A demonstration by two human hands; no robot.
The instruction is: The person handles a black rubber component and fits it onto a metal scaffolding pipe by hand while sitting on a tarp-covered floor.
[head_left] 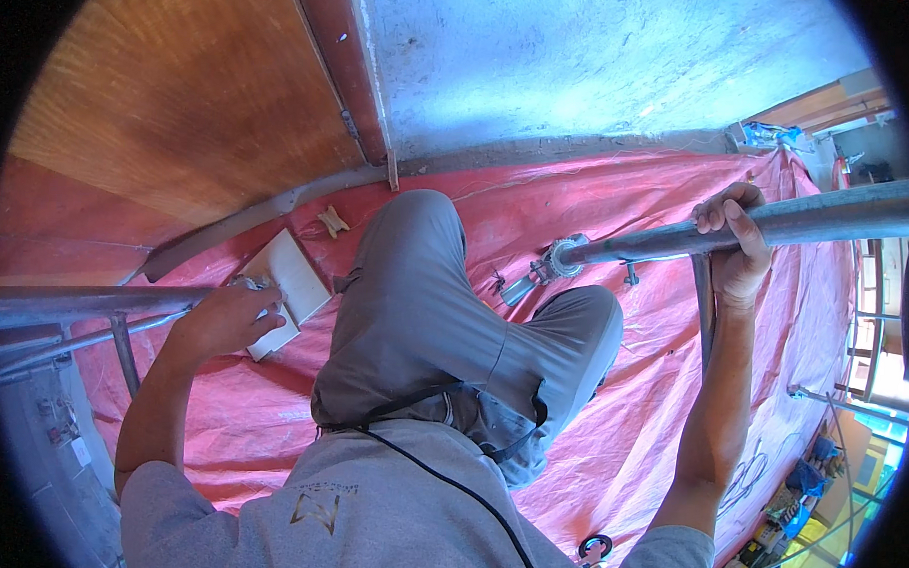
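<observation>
My right hand [734,239] is wrapped round a thick grey metal pipe [827,215] on the right, its thumb over the near side. The pipe slants inward and ends near my knees in a round toothed metal fitting [564,258]. On the left, my left hand [231,316] is curled at the inner end of another grey pipe [93,301]. A small greyish lump [258,281] shows at its fingers; I cannot make out what it is. Just beyond that hand lies a white board or open box [292,278].
Red sheeting [651,391] spreads under and around my bent legs. A wooden panel [181,94] stands at the far left, beside a blue-white wall [562,67]. A yellowish piece [332,221] and a black ring [595,547] lie on the sheeting. Clutter [797,496] lines the lower right.
</observation>
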